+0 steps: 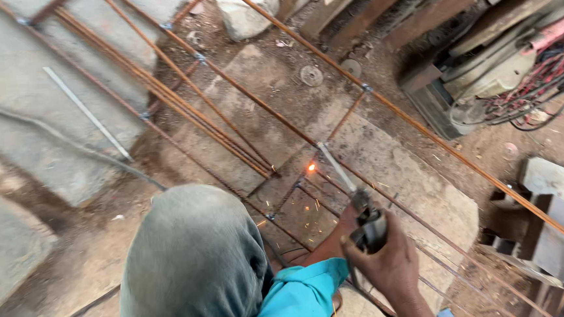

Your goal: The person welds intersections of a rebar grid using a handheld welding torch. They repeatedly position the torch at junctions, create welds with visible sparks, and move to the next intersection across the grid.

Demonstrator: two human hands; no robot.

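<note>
Welding holder [364, 222] sits clenched in my right hand [382, 257], its rod [334, 165] sparking at eleven o'clock on rusty rebar [280, 123].

A turquoise sleeve [300, 298] of smooth woven cloth covers the forearm, its cuff folded and creased just short of the wrist. The right hand [379, 257] beyond it is bare, without glove, ring or watch. A grey-green faded cloth knee [194, 268] fills the lower middle

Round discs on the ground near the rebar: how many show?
2: one grey disc left of the long bar, one smaller disc right of it. Others may be hidden.
</note>
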